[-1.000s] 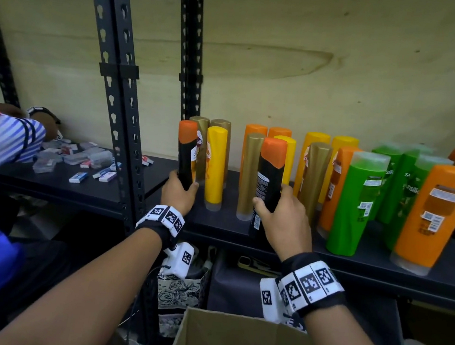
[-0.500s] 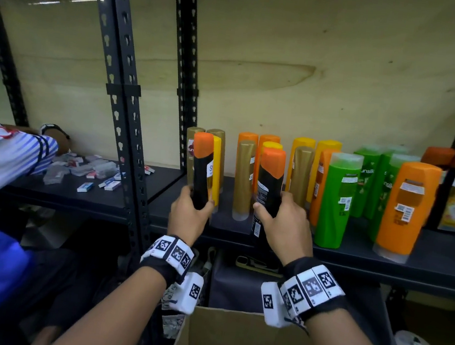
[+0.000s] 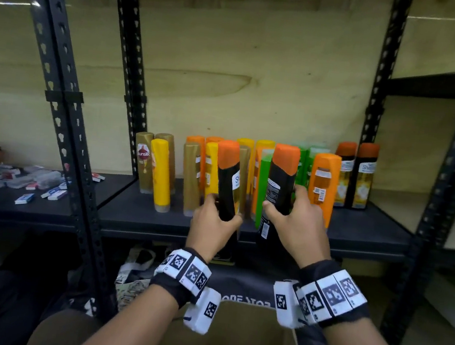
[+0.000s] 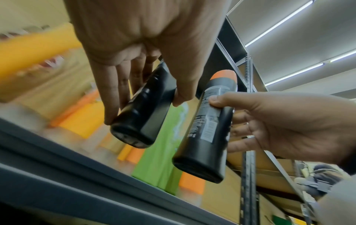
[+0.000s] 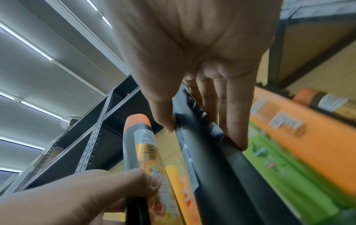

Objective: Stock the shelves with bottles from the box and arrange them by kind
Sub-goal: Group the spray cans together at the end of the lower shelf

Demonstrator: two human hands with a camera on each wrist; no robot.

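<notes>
While both bottles hang in the air in front of the shelf (image 3: 119, 214), this is the carry-to-place step, mid-flight. Starting left of the pair: two gold bottles (image 3: 142, 160) with a yellow bottle (image 3: 160, 176) in front, standing near the shelf's left upright. Then the mixed cluster of gold, orange and yellow behind the hands; too overlapped to count cleanly. Now the left hand (image 3: 212, 224), fingers and thumb wrapped round the lower body of a black bottle with an orange cap (image 3: 226, 183), held upright, base clear of the shelf. Right beside it, the right hand (image 3: 296, 225) grips a second black orange-capped bottle (image 3: 280, 184) the same way, tilted slightly, back label facing us. So two in hand. Further right on the shelf, past the green bottles (image 3: 264, 188) and one wide orange bottle (image 3: 323, 183), stand two matching black orange-capped bottles (image 3: 355, 172) at the far end. That looks like their home. By my read, the next move calls for swinging both bottles rightward and setting them down upright beside those two, without knocking the orange one in front. The box (image 3: 230, 340) sits below the wrists.
</notes>
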